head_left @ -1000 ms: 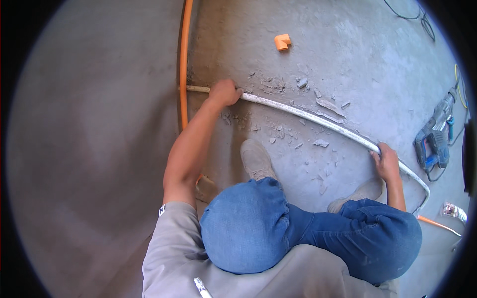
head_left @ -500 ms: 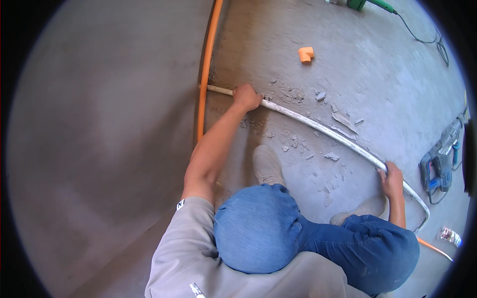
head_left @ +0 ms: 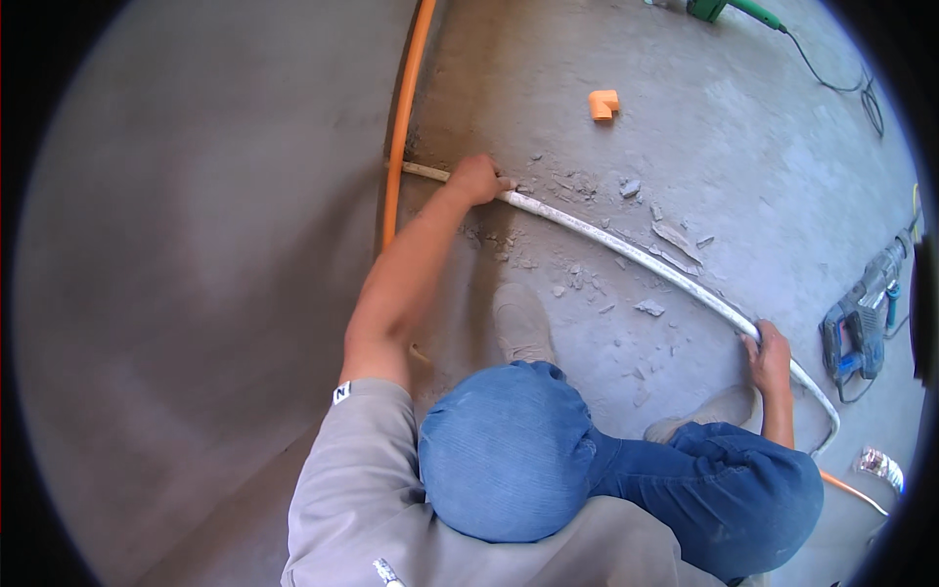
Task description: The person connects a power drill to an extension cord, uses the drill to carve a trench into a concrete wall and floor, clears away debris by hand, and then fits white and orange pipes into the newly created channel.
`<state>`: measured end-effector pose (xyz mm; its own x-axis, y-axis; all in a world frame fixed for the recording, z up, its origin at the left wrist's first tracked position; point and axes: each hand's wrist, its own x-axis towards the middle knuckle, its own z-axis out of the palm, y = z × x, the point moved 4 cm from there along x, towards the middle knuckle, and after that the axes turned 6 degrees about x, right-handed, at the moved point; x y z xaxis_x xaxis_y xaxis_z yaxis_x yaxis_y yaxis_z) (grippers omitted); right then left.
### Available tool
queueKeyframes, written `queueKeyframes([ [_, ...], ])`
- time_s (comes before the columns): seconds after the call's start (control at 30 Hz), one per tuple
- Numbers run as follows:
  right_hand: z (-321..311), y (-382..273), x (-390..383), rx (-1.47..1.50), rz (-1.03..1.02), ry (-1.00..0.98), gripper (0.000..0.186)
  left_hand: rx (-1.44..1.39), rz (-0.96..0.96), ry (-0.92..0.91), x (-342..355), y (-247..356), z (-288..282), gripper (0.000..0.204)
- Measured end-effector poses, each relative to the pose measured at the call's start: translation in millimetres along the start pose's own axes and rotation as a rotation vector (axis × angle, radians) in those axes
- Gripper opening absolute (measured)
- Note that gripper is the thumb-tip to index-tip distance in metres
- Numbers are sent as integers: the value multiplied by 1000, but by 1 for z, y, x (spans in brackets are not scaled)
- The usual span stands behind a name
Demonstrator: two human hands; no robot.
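A long, slightly bowed white pipe (head_left: pixel 636 256) runs from the wall on the left down to the right, with a bend at its right end. My left hand (head_left: pixel 475 181) is wrapped round it near the wall end. Further right, my right hand (head_left: pixel 769 350) grips the same pipe beside my shoe. The pipe's left end reaches an orange pipe (head_left: pixel 402 127) that runs along the foot of the wall; I cannot tell whether the two are joined. Past the pipe, an orange elbow fitting (head_left: pixel 603 104) lies on the concrete floor.
Broken concrete chips (head_left: pixel 675 240) lie scattered on both sides of the white pipe. A rotary hammer drill (head_left: pixel 859 318) rests at the right. A green power tool (head_left: pixel 709 8) with a cord is at the far right. A thin orange pipe (head_left: pixel 853 489) and a shiny crumpled packet (head_left: pixel 882 467) lie lower right.
My left hand and forearm have shifted slightly left, toward the wall. My right hand has hardly moved and still grips the pipe.
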<state>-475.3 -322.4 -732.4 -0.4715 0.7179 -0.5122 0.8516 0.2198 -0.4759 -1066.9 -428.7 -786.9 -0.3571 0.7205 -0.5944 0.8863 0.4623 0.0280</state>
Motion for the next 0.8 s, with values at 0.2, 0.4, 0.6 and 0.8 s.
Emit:
queueKeyframes([
  [0.2,-2,-2,0,-1,6,27,26,221,137,-234,21,1,-14,52],
  [0.4,-4,-3,4,33,16,56,27,323,117,-46,24,-9,6,52],
  [0.6,-1,1,-1,20,-31,56,27,-291,-161,249,-15,5,-17,43],
  [0.8,-1,5,2,11,-6,23,26,-253,-153,412,-99,-13,29,53],
])
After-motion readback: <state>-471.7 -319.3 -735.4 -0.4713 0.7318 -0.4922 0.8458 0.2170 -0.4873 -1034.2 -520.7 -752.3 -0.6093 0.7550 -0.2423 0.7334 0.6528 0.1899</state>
